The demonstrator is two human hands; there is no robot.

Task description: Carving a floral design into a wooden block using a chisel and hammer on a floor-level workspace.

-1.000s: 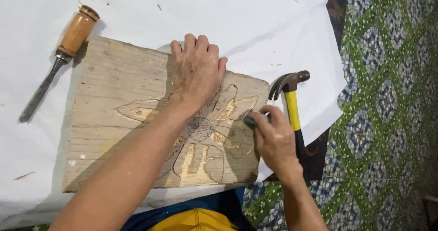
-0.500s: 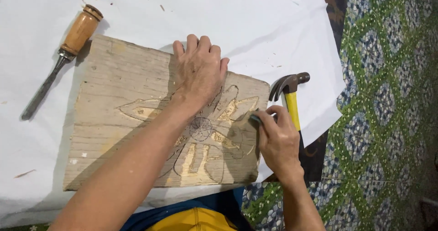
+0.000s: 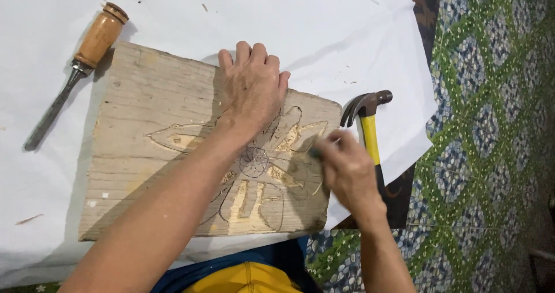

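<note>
Your left hand lies flat, fingers spread, at the wooden board's far edge. Your right hand, fingers pinched on a small dark tool, works the carved flower by the board's right edge, tool tip pointing left.

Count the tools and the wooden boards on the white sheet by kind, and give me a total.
Chisel with wooden handle: 1
Claw hammer with yellow handle: 1
Carved wooden board: 1
Small tool in the right hand, mostly hidden: 1
Total: 4
</note>
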